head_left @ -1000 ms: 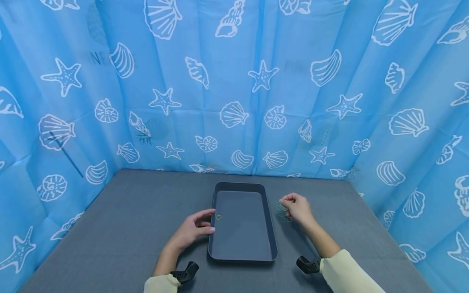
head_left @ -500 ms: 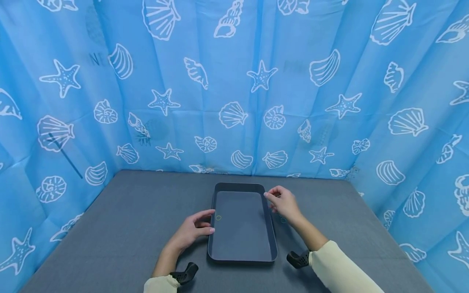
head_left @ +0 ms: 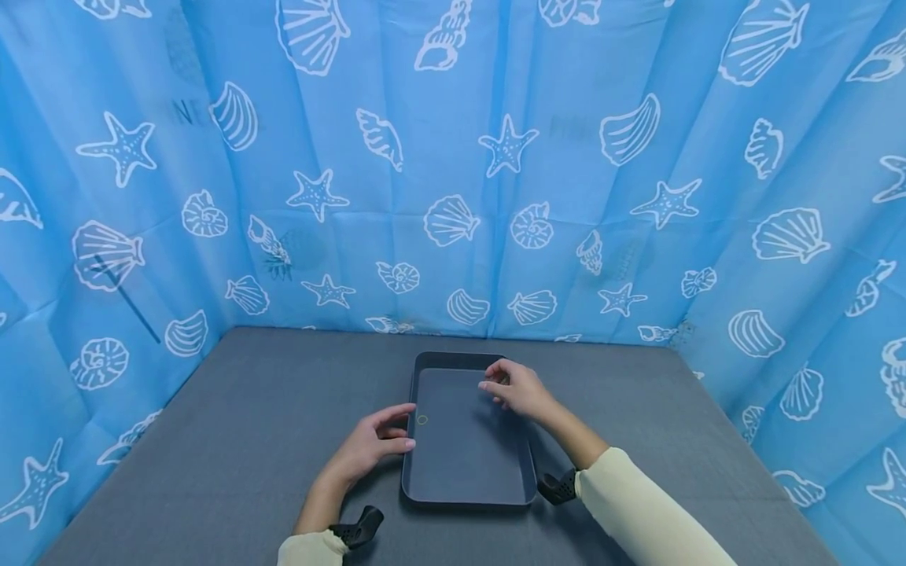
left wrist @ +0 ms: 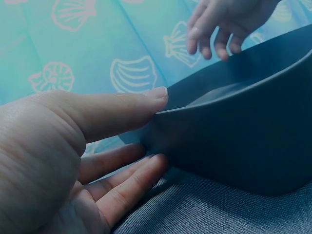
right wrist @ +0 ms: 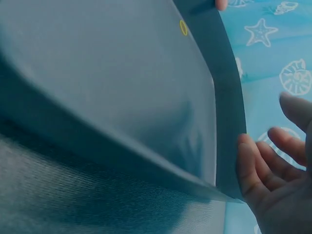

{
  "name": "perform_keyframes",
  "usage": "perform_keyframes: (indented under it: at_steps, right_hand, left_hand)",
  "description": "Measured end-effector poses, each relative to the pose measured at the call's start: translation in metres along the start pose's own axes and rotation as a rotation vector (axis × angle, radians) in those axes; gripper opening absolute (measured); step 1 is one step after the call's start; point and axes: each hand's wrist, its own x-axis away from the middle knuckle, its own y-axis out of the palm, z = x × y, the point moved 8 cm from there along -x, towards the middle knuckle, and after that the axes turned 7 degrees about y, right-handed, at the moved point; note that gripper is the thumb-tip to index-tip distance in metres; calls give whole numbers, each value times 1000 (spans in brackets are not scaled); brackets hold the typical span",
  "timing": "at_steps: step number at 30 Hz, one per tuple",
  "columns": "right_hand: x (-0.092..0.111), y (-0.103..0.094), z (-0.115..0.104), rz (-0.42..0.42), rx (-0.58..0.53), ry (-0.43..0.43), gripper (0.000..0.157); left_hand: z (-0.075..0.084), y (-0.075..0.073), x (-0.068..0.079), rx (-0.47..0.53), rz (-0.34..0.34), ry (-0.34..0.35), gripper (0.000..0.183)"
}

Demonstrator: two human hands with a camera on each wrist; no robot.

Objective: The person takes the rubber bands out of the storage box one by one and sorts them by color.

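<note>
A dark grey rectangular tray [head_left: 467,448] lies on the table in the head view. My left hand [head_left: 368,444] rests at its left side; in the left wrist view the thumb [left wrist: 126,109] touches the rim and the other fingers [left wrist: 131,190] reach the outer wall lower down. Inside the tray, by its left wall, lies a thin yellow ring [right wrist: 181,27] like a small rubber band. Over the far right part of the tray hovers my right hand [head_left: 522,393], fingers bent. No item shows at its fingertips; I cannot tell whether a small ring is pinched there.
Grey cloth [head_left: 297,377] covers the table. A blue curtain [head_left: 396,157] with white shell prints stands behind and at both sides. Black wrist mounts [head_left: 359,527] sit on both arms. The right forearm [head_left: 573,436] covers the place where the small rings lay.
My right hand has moved left from the small green and yellow rings beside the tray, over the tray's right rim, to above its inside. The left hand and tray have stayed in place.
</note>
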Motion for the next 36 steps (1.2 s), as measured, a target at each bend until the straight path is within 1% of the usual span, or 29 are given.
perform_keyframes:
  at_steps: [3, 6, 14, 20, 28, 33, 36]
  right_hand:
    - [-3, 9, -3, -68, 19, -23, 27]
    - [-7, 16, -5, -113, 39, -42, 31]
    - [-11, 32, -18, -197, 138, -133, 42]
    - [-15, 47, -24, -257, 187, -151, 51]
    - [-16, 68, -28, -338, 191, -151, 61]
    - [-17, 78, -32, -361, 160, -158, 61]
    - [-18, 85, -32, -372, 134, -147, 60]
  left_hand:
    - [1, 0, 1, 0, 3, 0, 58]
    - [1, 0, 1, 0, 3, 0, 58]
    - [2, 2, 0, -7, 8, -5, 58]
    - [1, 1, -1, -1, 2, -4, 57]
    - [0, 1, -1, -8, -5, -3, 57]
    - [-1, 0, -2, -10, -6, -1, 57]
    - [-1, 0, -2, -12, -8, -1, 57]
